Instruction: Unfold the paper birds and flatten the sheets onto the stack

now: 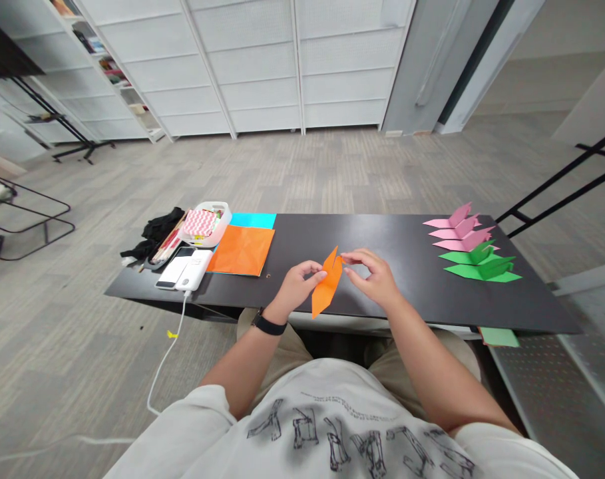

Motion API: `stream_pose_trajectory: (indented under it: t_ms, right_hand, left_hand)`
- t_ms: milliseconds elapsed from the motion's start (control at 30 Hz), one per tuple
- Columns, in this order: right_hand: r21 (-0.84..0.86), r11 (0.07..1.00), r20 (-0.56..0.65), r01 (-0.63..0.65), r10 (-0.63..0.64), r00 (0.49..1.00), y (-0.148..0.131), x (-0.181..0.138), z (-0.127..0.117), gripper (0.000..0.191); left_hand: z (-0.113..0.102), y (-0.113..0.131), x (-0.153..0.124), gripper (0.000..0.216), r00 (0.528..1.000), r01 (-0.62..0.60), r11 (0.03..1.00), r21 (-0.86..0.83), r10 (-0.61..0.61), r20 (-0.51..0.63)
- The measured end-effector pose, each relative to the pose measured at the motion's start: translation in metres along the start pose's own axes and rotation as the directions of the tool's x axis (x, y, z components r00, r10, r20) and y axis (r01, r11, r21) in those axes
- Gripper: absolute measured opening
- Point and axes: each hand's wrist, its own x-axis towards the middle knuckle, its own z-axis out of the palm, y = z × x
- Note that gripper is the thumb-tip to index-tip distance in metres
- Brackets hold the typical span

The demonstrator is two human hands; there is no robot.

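Observation:
An orange folded paper (326, 287), long and pointed with a split upper end, is held over the table's front part. My left hand (299, 285) pinches its left side between thumb and fingers. At its upper right tip is my right hand (371, 271), thumb and forefinger apart, the forefinger touching or almost touching the small tip. Flat sheets of orange paper (242, 250) lie to the left, over blue paper (256, 220). Along the right side stand folded paper figures in a row, pink figures (459, 229) behind green figures (484, 266).
Left on the dark table (302, 233) are a white basket (222, 216) of small items, a tray of pencils (170, 243), black cloth (163, 223) and a white power bank (195, 269) with a cable (170, 352). A green sheet (499, 337) sticks out under the table's right front edge.

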Motion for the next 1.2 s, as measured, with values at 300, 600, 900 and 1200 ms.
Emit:
stream_pose_trajectory:
  t_ms: [300,600,900,1200]
  right_hand:
    - [-0.113,0.994,-0.070,0.009,-0.017,0.997,-0.005,0.001,-0.003,0.014]
    - [-0.108,0.990,-0.086,-0.093,0.084,0.993,-0.005,0.007,-0.004,0.022]
    - [0.259,0.893,-0.011,-0.368,0.383,0.924,0.015,-0.008,0.015,0.038]
    - [0.300,0.863,-0.072,-0.406,0.444,0.893,0.010,-0.002,0.021,0.040]
  left_hand:
    - [0.007,0.005,-0.005,0.033,0.997,0.052,0.995,-0.091,-0.046,0.062]
    - [0.004,0.012,-0.007,0.017,0.996,-0.080,0.973,0.217,0.071,0.050]
    - [0.000,0.009,-0.003,0.009,0.988,-0.134,0.924,0.357,0.152,-0.022]
    - [0.003,0.007,-0.001,0.007,0.986,-0.152,0.916,0.372,0.167,-0.008]
